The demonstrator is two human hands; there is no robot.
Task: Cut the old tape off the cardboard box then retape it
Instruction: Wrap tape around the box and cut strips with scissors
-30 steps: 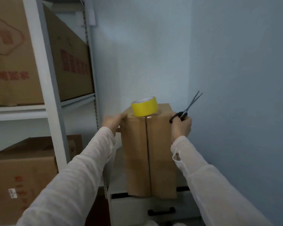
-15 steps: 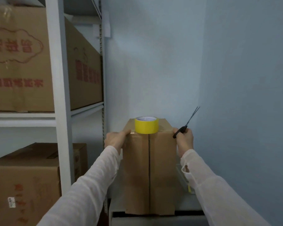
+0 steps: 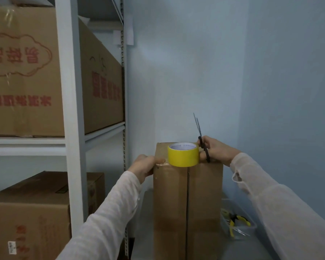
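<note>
A tall brown cardboard box [image 3: 188,203] stands upright in front of me, with a dark seam running down the middle of its near face. A roll of yellow tape [image 3: 183,154] sits on its top near the front edge. My left hand [image 3: 144,165] grips the box's upper left corner, thumb on the top. My right hand [image 3: 217,150] is over the box's top right corner and holds black scissors [image 3: 202,139], blades together and pointing up. Shiny old tape shows at the top left edge by my left thumb.
A white metal shelf rack [image 3: 71,117] stands at the left, with large printed cardboard boxes [image 3: 24,72] on its shelves. A clear tub holding yellow-handled pliers [image 3: 236,222] lies low at the right of the box. Blue walls close the corner behind and to the right.
The view has dropped closer to the box. My right hand has moved from the box's right side onto its top right corner, and the scissors have swung from leaning right to nearly upright.
</note>
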